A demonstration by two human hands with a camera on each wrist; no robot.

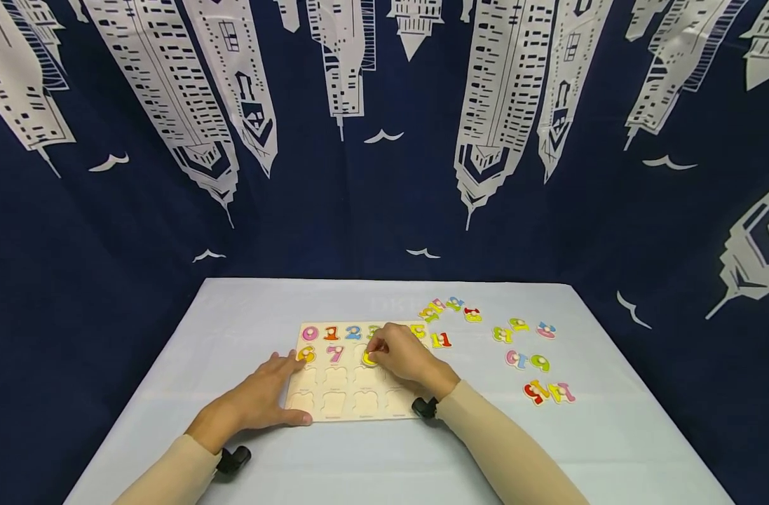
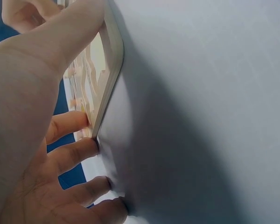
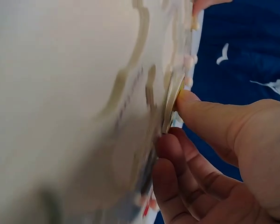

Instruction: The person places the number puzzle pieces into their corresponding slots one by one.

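Note:
A pale wooden number puzzle board [image 1: 352, 415] lies on the white table. Its top row holds coloured numbers such as a pink 0 [image 1: 310, 333], an orange 1 [image 1: 331, 333] and a blue 2 [image 1: 353, 332]. Below them sit a yellow-orange 6 [image 1: 306, 353] and a pink 7 [image 1: 335, 353]. My right hand [image 1: 409, 356] pinches a yellow number piece [image 1: 368, 360] just right of the 7; in the right wrist view the piece [image 3: 171, 102] stands tilted over the board. With fingers spread, my left hand [image 1: 258, 396] rests along the board's left edge, thumb at the near corner.
Right of the board lie several loose pieces, among them a red-orange pair [image 1: 535, 393], a green one [image 1: 539, 362] and a blue-pink one [image 1: 546, 330]. More pieces [image 1: 472, 315] lie beyond its far right corner. A dark blue cloth [image 1: 397, 203] hangs behind the table [image 1: 334, 466].

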